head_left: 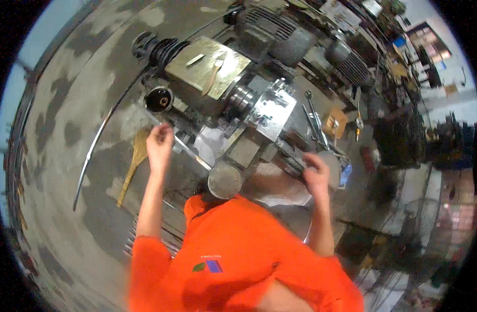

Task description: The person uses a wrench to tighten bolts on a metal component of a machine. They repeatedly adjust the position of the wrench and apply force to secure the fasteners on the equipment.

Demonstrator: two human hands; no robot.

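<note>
My left hand (160, 141) is left of the lathe, its fingers pinched round a slim bright metal rod (195, 157). That rod slants from beside a round dark pot (159, 99) down toward a round grey disc (224, 181) in front of me. My right hand (316, 173) is beside the right end of the lathe bed, with loosely bent fingers set apart and nothing visible in them. Between the hands lie the lathe's chuck (242, 99) and its shiny tool post block (271, 113). What the right fingertips touch, if anything, is unclear.
On the yellowish headstock cover (181, 67) lie a wooden-handled brush (212, 78) and a small pale bar (195, 60). A straw broom (133, 164) rests on the floor at left. Wrenches (314, 117) and a cardboard box (334, 122) are right of the lathe. Motors (272, 34) stand behind.
</note>
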